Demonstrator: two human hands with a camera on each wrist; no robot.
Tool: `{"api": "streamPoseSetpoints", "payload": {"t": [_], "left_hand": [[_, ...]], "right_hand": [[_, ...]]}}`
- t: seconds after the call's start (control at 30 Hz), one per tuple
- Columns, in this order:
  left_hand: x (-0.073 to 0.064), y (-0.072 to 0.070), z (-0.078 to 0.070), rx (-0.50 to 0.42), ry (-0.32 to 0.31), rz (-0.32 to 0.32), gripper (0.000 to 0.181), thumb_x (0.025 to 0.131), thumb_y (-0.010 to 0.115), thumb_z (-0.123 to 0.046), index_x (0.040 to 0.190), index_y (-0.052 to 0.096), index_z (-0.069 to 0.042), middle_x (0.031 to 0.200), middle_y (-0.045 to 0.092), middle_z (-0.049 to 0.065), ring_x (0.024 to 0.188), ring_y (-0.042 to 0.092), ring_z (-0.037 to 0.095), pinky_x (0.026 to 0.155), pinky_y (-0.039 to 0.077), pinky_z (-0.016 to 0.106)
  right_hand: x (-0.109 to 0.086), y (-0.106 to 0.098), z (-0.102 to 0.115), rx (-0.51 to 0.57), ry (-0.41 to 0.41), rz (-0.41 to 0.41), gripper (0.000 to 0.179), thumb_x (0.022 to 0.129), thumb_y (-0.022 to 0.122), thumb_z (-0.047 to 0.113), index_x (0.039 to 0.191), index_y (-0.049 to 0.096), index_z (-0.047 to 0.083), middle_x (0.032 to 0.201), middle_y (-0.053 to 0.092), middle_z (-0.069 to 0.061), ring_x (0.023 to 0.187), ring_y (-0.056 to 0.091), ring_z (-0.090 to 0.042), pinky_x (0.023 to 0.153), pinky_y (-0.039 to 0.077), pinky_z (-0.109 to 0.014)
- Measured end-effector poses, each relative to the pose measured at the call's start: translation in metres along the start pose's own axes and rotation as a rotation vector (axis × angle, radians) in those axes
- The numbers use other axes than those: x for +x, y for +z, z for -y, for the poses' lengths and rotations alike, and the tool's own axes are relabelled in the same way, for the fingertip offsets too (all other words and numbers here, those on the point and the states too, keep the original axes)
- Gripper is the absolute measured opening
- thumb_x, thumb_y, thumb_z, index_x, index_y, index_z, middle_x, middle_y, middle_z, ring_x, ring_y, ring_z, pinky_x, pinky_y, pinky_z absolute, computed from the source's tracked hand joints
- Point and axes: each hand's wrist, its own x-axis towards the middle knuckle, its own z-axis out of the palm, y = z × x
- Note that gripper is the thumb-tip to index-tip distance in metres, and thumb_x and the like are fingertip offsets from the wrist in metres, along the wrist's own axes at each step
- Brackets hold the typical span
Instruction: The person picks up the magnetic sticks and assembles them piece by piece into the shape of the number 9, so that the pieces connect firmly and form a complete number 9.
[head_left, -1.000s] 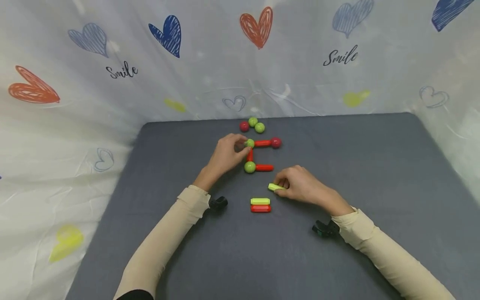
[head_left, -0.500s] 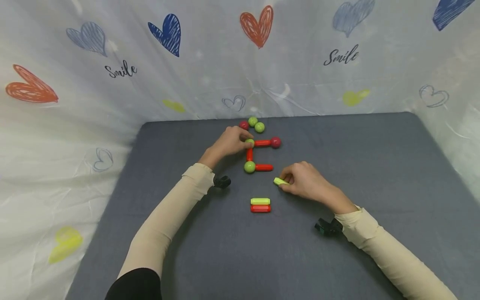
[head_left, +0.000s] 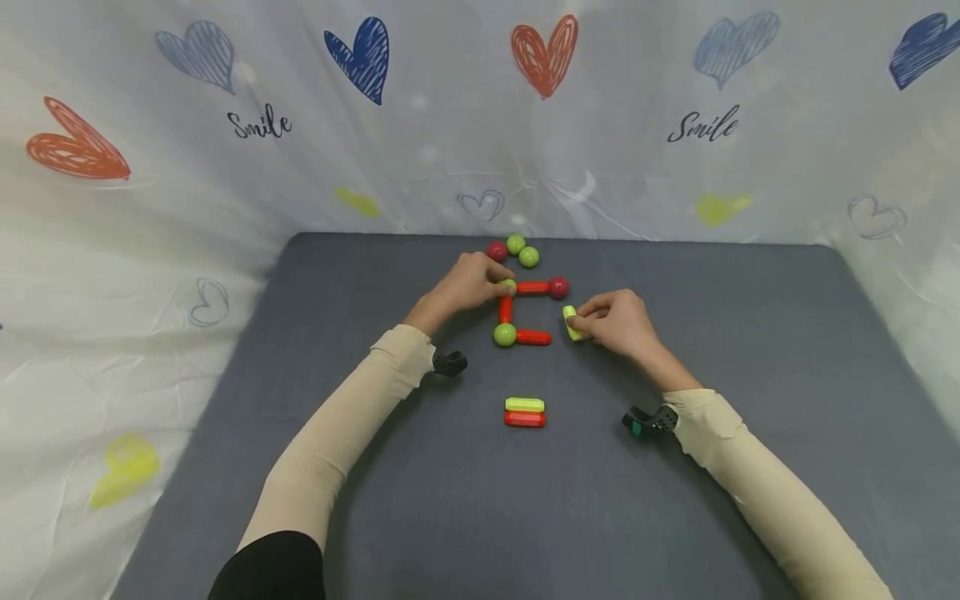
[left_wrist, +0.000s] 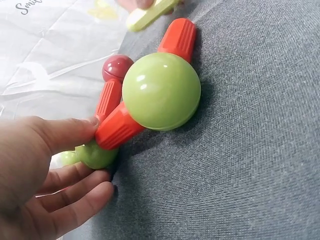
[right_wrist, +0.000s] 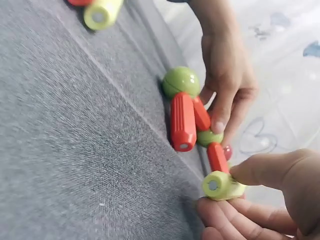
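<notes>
My left hand [head_left: 467,285] pinches the far green ball [left_wrist: 97,156] of a joined shape of balls and red rods. From that ball one red rod [head_left: 532,287] runs right to a dark red ball [head_left: 558,287]. Another red rod [head_left: 506,310] comes toward me to the near green ball [head_left: 505,335], from which a third rod [head_left: 533,337] points right with a free end. My right hand [head_left: 621,323] holds a yellow rod [right_wrist: 223,185] between thumb and fingers, just right of the shape. A grey disc shows in the rod's end in the right wrist view.
A loose yellow rod [head_left: 524,405] and a loose red rod [head_left: 525,419] lie side by side nearer me. Behind the shape sit a dark red ball [head_left: 497,252] and two green balls [head_left: 528,257]. A white printed curtain [head_left: 420,150] borders the grey tabletop [head_left: 465,517].
My right hand has carried the yellow rod away from me and slightly right, turning it from crosswise to nearly lengthwise. The left hand stays at the far green ball, its fingers shifted slightly over it.
</notes>
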Motion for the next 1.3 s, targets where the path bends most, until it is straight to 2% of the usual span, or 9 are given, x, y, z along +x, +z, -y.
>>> {"api": "streamPoseSetpoints", "payload": {"t": [0.17, 0.37, 0.57, 0.93, 1.3], "left_hand": [[0.000, 0.002, -0.002, -0.013, 0.009, 0.001, 0.030, 0.092, 0.075, -0.028, 0.119, 0.076, -0.014, 0.114, 0.073, -0.002, 0.092, 0.061, 0.012, 0.074, 0.049, 0.027], [0.002, 0.002, -0.004, -0.001, 0.012, -0.003, 0.030, 0.092, 0.075, -0.027, 0.119, 0.076, -0.014, 0.115, 0.073, -0.002, 0.100, 0.061, 0.013, 0.079, 0.049, 0.028], [0.002, -0.001, -0.007, -0.008, 0.010, -0.008, 0.031, 0.092, 0.075, -0.027, 0.120, 0.076, -0.014, 0.115, 0.073, -0.001, 0.111, 0.062, 0.016, 0.089, 0.050, 0.030], [-0.001, 0.001, -0.003, -0.027, -0.011, -0.024, 0.031, 0.092, 0.075, -0.027, 0.120, 0.075, -0.014, 0.112, 0.073, -0.001, 0.102, 0.063, 0.012, 0.083, 0.050, 0.029], [-0.003, 0.005, 0.003, -0.028, -0.024, -0.045, 0.032, 0.093, 0.074, -0.028, 0.121, 0.074, -0.013, 0.115, 0.072, -0.001, 0.103, 0.064, 0.013, 0.084, 0.051, 0.030]], "right_hand": [[0.009, 0.004, -0.005, 0.093, 0.095, 0.015, 0.027, 0.088, 0.079, 0.026, 0.097, 0.078, 0.001, 0.077, 0.074, -0.010, 0.066, 0.070, -0.024, 0.058, 0.056, -0.032], [0.017, 0.007, -0.009, 0.118, 0.099, -0.009, 0.026, 0.088, 0.078, 0.025, 0.095, 0.078, 0.000, 0.073, 0.073, -0.010, 0.062, 0.067, -0.021, 0.055, 0.055, -0.031], [0.022, 0.007, -0.008, 0.134, 0.110, -0.024, 0.023, 0.087, 0.078, 0.023, 0.092, 0.078, 0.000, 0.072, 0.073, -0.009, 0.063, 0.068, -0.018, 0.054, 0.055, -0.029], [0.024, 0.010, -0.008, 0.162, 0.122, 0.005, 0.026, 0.086, 0.080, 0.025, 0.093, 0.078, -0.001, 0.073, 0.073, -0.010, 0.064, 0.070, -0.017, 0.056, 0.056, -0.029], [0.026, 0.013, -0.006, 0.174, 0.135, 0.029, 0.027, 0.086, 0.080, 0.026, 0.092, 0.078, -0.001, 0.071, 0.073, -0.009, 0.064, 0.071, -0.018, 0.056, 0.056, -0.030]]}}
